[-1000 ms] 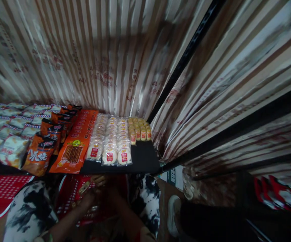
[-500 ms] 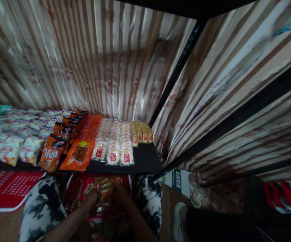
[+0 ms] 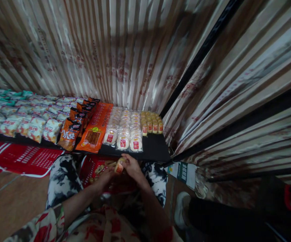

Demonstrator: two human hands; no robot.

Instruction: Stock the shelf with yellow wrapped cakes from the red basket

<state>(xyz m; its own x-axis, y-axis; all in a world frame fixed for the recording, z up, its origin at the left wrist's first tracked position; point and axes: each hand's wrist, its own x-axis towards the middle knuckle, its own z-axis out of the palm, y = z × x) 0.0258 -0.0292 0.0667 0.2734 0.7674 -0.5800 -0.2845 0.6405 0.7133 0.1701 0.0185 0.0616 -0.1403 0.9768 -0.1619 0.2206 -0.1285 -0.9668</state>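
My right hand [image 3: 132, 167] grips a small yellow wrapped cake [image 3: 119, 166] with a red-orange label, above the front edge of the black shelf. My left hand [image 3: 106, 177] is closed against the lower left side of the same cake; some of its fingers are hidden. Below both hands, between my knees, stands a red plastic basket [image 3: 87, 168] with more wrapped cakes [image 3: 98, 169] in it. Similar yellow cakes [image 3: 155, 127] stand in rows at the right end of the shelf [image 3: 155, 146].
Left of the yellow cakes are round white packaged cakes [image 3: 123, 143], a flat orange packet [image 3: 91, 139], orange-black bags [image 3: 70, 134] and white bags [image 3: 36, 127]. Striped sheeting [image 3: 125, 50] hangs behind. A black post [image 3: 185, 79] slants at right. Another person's shoe [image 3: 182, 210] is beside me.
Both hands have come up out of the basket, and a wrapped cake now shows between them. The camera view has shifted, showing more of my sleeves and the floor.
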